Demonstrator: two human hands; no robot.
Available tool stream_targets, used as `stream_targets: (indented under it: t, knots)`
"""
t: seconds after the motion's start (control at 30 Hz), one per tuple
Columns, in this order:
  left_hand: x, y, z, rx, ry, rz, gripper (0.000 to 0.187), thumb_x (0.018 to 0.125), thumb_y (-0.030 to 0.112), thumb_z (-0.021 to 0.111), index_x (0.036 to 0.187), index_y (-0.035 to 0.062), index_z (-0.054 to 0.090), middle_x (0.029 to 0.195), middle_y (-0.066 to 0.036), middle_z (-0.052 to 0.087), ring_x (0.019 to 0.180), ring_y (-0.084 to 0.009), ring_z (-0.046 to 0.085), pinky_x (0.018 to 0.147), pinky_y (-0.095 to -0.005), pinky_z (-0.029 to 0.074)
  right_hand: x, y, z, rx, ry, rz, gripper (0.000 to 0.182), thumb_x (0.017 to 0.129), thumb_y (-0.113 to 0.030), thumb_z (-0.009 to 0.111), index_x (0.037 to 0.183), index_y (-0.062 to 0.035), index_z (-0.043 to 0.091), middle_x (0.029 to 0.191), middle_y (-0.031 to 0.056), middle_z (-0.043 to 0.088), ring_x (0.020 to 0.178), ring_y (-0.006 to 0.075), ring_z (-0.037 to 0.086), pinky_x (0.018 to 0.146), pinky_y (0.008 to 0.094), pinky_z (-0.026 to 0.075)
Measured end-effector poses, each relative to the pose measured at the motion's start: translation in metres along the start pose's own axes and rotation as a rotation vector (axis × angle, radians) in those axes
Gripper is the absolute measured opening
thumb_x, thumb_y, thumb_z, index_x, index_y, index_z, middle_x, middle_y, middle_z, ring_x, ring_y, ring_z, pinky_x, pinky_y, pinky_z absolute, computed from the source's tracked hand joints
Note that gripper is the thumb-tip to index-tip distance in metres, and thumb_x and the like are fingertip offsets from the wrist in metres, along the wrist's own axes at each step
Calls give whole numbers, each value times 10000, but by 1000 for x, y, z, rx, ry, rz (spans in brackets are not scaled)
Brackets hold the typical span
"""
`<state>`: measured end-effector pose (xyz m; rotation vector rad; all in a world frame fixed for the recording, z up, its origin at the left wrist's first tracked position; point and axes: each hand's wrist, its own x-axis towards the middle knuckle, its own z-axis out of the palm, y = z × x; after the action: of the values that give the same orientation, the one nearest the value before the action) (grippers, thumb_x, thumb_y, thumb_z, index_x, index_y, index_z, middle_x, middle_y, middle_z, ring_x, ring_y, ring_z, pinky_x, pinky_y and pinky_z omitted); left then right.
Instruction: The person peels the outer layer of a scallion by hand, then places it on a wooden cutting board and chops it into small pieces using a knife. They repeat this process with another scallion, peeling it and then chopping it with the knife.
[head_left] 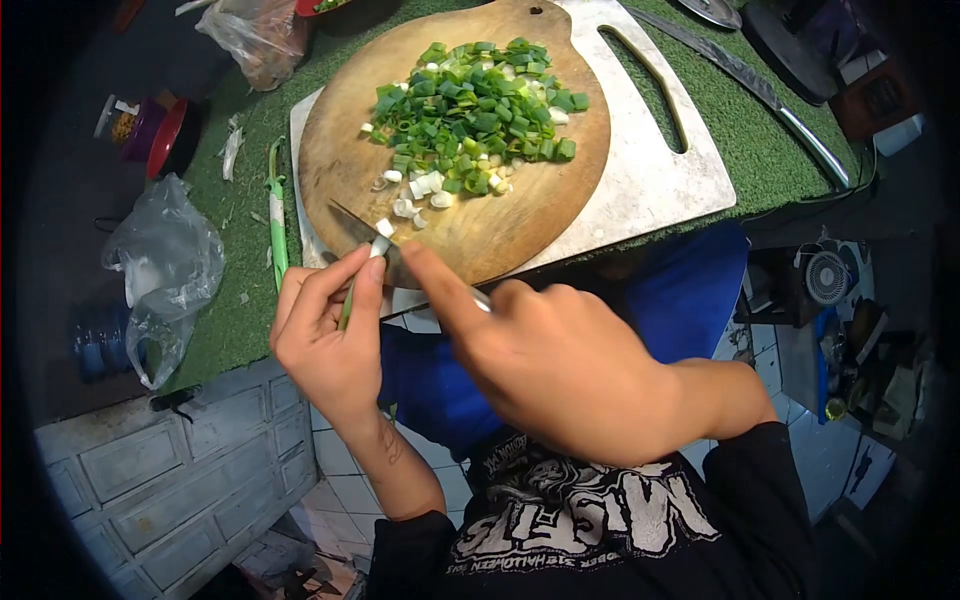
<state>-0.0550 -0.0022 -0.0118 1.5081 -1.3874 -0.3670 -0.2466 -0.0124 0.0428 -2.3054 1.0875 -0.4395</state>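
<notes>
My left hand (330, 325) pinches a green onion stalk (379, 246) at the near left edge of the round wooden board (340, 140). In my right hand (560, 365) is a knife (352, 222), its index finger stretched along the blade, which lies at the white end of the stalk. The knife's handle is mostly hidden in the fist. Cut white pieces (425, 185) lie just beyond the blade. Farther back on the board is a heap of chopped green onion (480, 115).
Beneath the round board lies a white rectangular board (690, 185) on green matting (215, 260). A large knife (765, 95) rests at the right. At the left are a plastic bag (165, 260), a green-handled tool (277, 225) and a red bowl (168, 135). Another bag (258, 40) sits at the back.
</notes>
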Motion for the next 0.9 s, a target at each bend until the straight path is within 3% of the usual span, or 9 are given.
stream_targets:
  t: [0.13,0.3,0.37,0.63,0.9]
  knots:
    - [-3,-1,1,-130,37,-40,157,824,-30,760,980,-33,744,763,-11,525,665,-58,510,543,-204,392,10,3,1,29,13,8,647,773,-75,620,1357,134,437,620,207,645,557,361,678,520,440,566]
    - [1,8,4,111,52,42,155,818,-12,768,972,-22,748,743,-11,514,640,-62,494,537,-203,379,-1,19,-4,40,-32,5,625,818,-70,591,1387,117,415,605,218,621,541,400,650,504,469,544]
    - [3,15,6,168,39,46,159,810,-14,772,968,-15,750,742,-11,527,662,-75,527,565,-202,407,-6,23,0,42,69,-52,641,853,-10,629,1441,58,384,650,149,623,512,308,627,498,404,517]
    - [2,5,9,-148,34,-23,164,854,-69,712,1018,-72,720,953,-78,594,807,-104,589,663,-212,486,-15,17,-9,117,-36,-45,709,834,-9,653,1478,31,362,641,132,603,508,267,614,489,378,515]
    - [3,9,8,-73,9,-60,174,852,-89,703,1025,-87,712,962,-73,593,828,-99,589,658,-202,491,-17,9,-10,96,-37,6,696,821,-19,682,1464,9,419,584,90,521,425,231,520,408,377,466]
